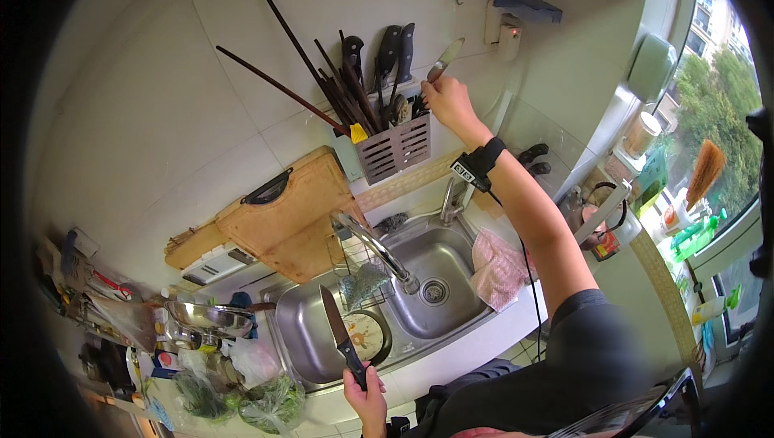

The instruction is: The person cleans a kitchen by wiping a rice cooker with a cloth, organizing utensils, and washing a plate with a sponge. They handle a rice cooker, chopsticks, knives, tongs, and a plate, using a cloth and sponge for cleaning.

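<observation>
My left hand grips the black handle of a kitchen knife, its blade pointing up over the left basin of the steel double sink. Under the blade, a plate with a printed animal picture lies in that basin. Farther up, my right hand is beside a slotted utensil holder on the wall. Between its fingers is a flat, blade-like metal utensil, pointing upward; its lower end is hidden. Chopsticks and black-handled knives stand in or behind the holder.
A curved faucet arches over the sink beside a wire rack. Wooden cutting boards lean against the wall. Bagged greens and a steel bowl crowd the left. A pink cloth hangs over the sink's right edge.
</observation>
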`<state>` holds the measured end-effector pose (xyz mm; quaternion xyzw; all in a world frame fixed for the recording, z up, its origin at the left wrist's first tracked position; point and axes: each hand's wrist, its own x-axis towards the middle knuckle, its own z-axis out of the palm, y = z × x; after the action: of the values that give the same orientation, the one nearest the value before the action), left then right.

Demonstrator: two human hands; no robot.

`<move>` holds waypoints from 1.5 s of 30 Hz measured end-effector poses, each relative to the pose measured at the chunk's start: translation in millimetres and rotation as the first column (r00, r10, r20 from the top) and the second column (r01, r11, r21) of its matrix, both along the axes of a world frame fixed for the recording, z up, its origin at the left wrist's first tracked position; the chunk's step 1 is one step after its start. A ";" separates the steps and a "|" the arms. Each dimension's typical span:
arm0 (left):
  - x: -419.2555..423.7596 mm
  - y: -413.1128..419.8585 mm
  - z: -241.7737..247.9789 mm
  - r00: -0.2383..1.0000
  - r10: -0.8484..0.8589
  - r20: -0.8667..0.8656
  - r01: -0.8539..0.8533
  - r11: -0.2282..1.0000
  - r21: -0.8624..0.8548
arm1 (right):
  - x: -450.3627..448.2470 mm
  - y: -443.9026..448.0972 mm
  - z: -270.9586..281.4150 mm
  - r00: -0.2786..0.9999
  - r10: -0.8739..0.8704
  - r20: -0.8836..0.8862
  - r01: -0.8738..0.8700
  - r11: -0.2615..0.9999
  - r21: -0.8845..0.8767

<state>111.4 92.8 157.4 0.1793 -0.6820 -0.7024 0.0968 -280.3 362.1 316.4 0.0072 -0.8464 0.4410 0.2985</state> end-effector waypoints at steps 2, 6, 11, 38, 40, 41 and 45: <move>-0.1 1.7 -3.8 1.000 0.001 0.014 -0.001 1.000 -0.001 | -4.6 1.5 2.0 0.995 -0.074 0.060 0.061 0.979 0.196; -9.5 8.7 -5.8 0.999 -0.033 0.028 0.033 0.999 -0.012 | -14.5 1.5 12.8 0.952 -0.111 0.286 -0.048 0.868 0.495; -19.7 17.7 3.7 0.994 -0.112 0.016 0.112 0.993 0.036 | 4.8 12.1 30.6 0.987 0.120 0.104 -0.152 0.907 0.393; -98.4 347.9 72.4 0.174 -0.938 -0.300 0.608 0.341 -0.717 | 476.0 207.0 -136.8 0.856 -0.508 0.095 0.437 0.613 -0.658; -118.6 370.7 82.4 0.255 -0.875 -0.411 0.465 0.484 -0.741 | 486.7 241.7 -129.5 0.796 -0.571 0.201 0.585 0.642 -0.495; -127.7 384.2 86.4 0.246 -0.842 -0.480 0.366 0.540 -0.758 | 483.3 258.0 -128.7 0.796 -0.575 0.188 0.593 0.680 -0.432; -142.2 428.8 92.2 0.269 -0.868 -0.417 0.161 0.468 -0.869 | 458.0 315.9 -116.5 0.827 -0.531 0.185 0.560 0.811 -0.173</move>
<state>-30.7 521.6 249.6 -0.4957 -0.7581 -0.3694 0.2079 177.7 678.0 199.9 -0.2975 -0.7761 0.4267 0.3565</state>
